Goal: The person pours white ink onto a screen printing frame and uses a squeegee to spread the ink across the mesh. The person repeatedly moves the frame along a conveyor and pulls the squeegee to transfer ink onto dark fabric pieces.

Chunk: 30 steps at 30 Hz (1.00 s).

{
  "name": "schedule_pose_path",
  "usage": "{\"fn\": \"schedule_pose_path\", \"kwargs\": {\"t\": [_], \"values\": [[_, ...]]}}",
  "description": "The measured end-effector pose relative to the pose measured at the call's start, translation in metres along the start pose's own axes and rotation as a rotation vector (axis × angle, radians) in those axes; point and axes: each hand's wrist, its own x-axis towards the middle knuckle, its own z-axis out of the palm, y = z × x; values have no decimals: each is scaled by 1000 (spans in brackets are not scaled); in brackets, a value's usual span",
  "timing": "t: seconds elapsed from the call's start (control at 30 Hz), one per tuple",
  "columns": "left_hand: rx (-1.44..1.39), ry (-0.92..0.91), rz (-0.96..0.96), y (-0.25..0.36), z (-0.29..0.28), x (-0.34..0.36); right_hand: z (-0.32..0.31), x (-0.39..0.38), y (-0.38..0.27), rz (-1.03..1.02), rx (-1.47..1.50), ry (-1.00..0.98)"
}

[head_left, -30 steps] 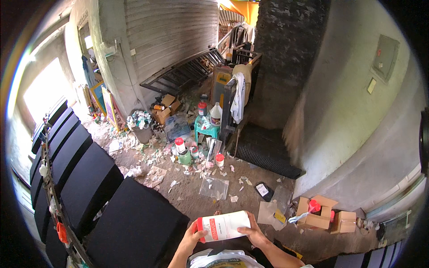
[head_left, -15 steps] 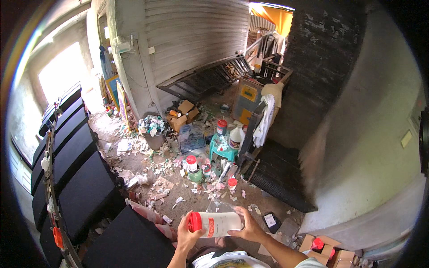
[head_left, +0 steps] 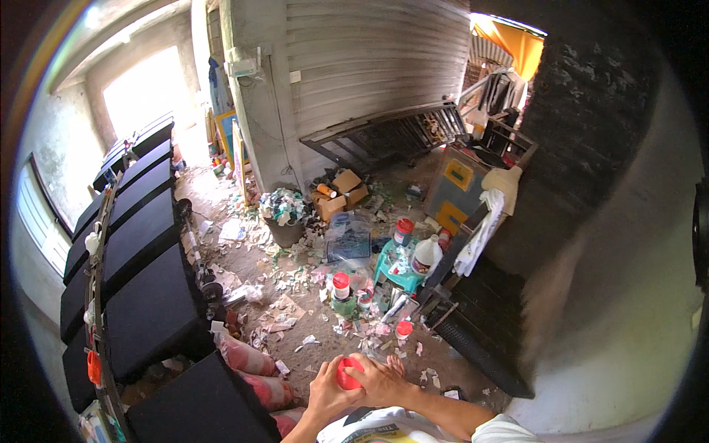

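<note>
Curled from both sides around the red-lidded container [head_left: 344,379] with left hand [head_left: 323,390] and right hand [head_left: 379,382], well short of the teal stool [head_left: 405,281] and left of it. Seen lid-on, with long axis apparently along the line of sight, equally near both.

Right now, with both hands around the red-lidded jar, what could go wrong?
The jar might slip and hit the bare foot nearby. Loose scraps litter the floor, so a step there could slide. The white jug shares a crowded stool; a bump could topple it.
</note>
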Motion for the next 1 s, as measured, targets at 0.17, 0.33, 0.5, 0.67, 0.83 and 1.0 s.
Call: {"fn": "schedule_pose_path", "kwargs": {"t": [0.17,0.33,0.5,0.67,0.83,1.0], "values": [[-70,9,-102,-2,22,54,-15,36,61,-72,80,-2],[-252,75,-170,-2,46,133,-28,93,161,-17,119,-68],[-528,151,-268,16,80,222,-22,183,310,193,-57,-191],[-471,19,-416,28,117,306,-14,268,458,533,-224,-369],[-371,-8,-423,23,153,370,-6,317,586,763,-193,-197],[-274,-61,-424,5,171,410,9,340,679,865,-119,-99]]}}
